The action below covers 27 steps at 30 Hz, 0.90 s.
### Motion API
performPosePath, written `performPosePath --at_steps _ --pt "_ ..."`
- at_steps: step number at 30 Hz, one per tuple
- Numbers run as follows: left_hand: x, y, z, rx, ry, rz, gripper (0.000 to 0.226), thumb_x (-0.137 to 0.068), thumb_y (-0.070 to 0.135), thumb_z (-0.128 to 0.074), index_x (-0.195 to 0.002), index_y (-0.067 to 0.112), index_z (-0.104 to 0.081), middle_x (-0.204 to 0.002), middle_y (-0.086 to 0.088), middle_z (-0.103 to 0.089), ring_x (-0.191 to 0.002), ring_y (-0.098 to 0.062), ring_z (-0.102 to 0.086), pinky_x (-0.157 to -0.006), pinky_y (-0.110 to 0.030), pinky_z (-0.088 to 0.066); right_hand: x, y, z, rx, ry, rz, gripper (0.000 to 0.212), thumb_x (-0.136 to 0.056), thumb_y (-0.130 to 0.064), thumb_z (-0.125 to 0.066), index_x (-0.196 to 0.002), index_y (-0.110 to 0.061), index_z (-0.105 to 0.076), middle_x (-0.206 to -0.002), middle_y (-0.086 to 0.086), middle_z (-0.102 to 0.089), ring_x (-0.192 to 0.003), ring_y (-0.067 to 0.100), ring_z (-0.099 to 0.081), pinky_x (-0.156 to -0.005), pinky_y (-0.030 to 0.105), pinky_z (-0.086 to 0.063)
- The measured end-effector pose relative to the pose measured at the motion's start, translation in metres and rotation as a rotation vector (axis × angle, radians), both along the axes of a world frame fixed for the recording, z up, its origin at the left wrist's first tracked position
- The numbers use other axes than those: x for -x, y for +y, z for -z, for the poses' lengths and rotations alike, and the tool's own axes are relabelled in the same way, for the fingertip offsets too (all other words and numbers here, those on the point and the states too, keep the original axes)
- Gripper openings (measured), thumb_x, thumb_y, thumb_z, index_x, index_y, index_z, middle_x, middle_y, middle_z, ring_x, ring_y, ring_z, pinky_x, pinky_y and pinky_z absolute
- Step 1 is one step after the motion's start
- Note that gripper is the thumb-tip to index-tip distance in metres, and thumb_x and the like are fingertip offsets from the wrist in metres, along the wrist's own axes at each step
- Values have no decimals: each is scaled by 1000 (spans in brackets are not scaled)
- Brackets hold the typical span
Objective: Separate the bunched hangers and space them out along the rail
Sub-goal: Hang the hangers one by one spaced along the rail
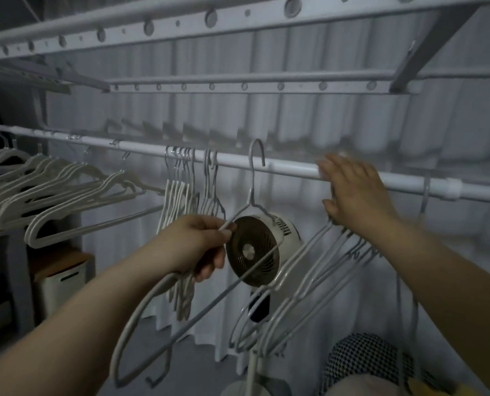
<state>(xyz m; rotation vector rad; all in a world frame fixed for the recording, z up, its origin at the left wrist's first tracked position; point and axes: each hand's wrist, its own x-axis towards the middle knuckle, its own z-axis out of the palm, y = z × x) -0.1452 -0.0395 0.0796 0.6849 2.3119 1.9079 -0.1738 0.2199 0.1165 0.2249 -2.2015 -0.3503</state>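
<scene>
The hanger you hold is thin wire, coated matt grey; the rail looks smooth, faintly glossy white; the curtain is soft white cloth, the fan housing smooth plastic.

The scene was dim and grey-blue, under flat light with no clear source; the left edge lay in shadow. Motion blur smeared the right hand at the rail, while the left hand and the hanger it gripped were sharper. Wide-angle distortion bowed the rail and the overhead rack. The bottom right corner was soft.
</scene>
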Motion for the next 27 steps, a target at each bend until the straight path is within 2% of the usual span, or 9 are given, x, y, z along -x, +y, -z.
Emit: performPosePath --at_steps 2,4,6,13,18,19,21,25,27 --pt "3 17 -8 -35 28 21 23 -94 4 -40 -81 14 -56 -30 -2 -49 -21 -7 -38 -28 -11 -31 -7 0 -2 62 37 13 78 -63 -9 -78 -133 -4 -43 -133 21 -50 -116 36 -53 -100 37 -22" --pt "5 35 -15 -48 68 27 19 -94 6 -41 -86 15 -55 -31 -1 -50 -22 -6 -39 -28 -12 -30 -14 3 -3 131 27 43 73 -78 -17 -67 -141 -11 -30 -142 13 -40 -128 29 -40 -103 33 -12" --pt "8 52 -21 -59 94 36 12 -94 8 -42 -96 14 -52 -31 1 -51 -23 -6 -40 -29 -13 -31 -19 7 -4 157 10 49 68 -81 -20 -63 -141 -10 -31 -140 13 -42 -129 29 -38 -102 33 -10" --pt "11 97 -15 -2 56 94 10 -94 6 -43 -98 10 -51 -30 2 -51 -22 -5 -42 -29 -11 -33 -27 14 -6 136 -56 68 68 -78 -11 -65 -139 -4 -34 -136 20 -46 -126 35 -42 -108 39 -22" --pt "6 103 -3 81 37 177 17 -95 11 -43 -83 12 -54 -33 3 -52 -25 -3 -42 -31 -12 -35 -32 15 -7 113 -80 57 71 -75 -8 -67 -138 -4 -35 -133 20 -49 -123 36 -45 -107 42 -28" --pt "7 104 -2 109 31 197 18 -95 12 -42 -86 6 -56 -32 3 -53 -25 -3 -43 -32 -13 -36 -32 15 -7 109 -77 55 72 -74 -8 -67 -138 -4 -35 -132 20 -50 -122 36 -46 -107 42 -29" --pt "7 104 -1 126 19 214 26 -95 13 -41 -108 -6 -54 -34 4 -55 -27 -3 -44 -32 -13 -36 -33 13 -7 121 -92 55 71 -76 -8 -65 -139 -5 -33 -133 19 -48 -124 36 -43 -109 41 -26" --pt "4 100 3 84 0 196 35 -95 15 -41 -128 1 -45 -40 4 -57 -29 -4 -47 -34 -13 -38 -34 8 -7 154 -93 56 70 -78 -8 -62 -141 -6 -30 -138 17 -43 -128 34 -39 -112 40 -22" --pt "1 96 5 80 -4 190 38 -95 18 -43 -131 5 -43 -51 4 -60 -35 -5 -49 -42 -19 -41 -34 5 -6 162 -101 58 69 -79 -9 -61 -141 -6 -30 -140 17 -41 -129 34 -37 -113 40 -20"
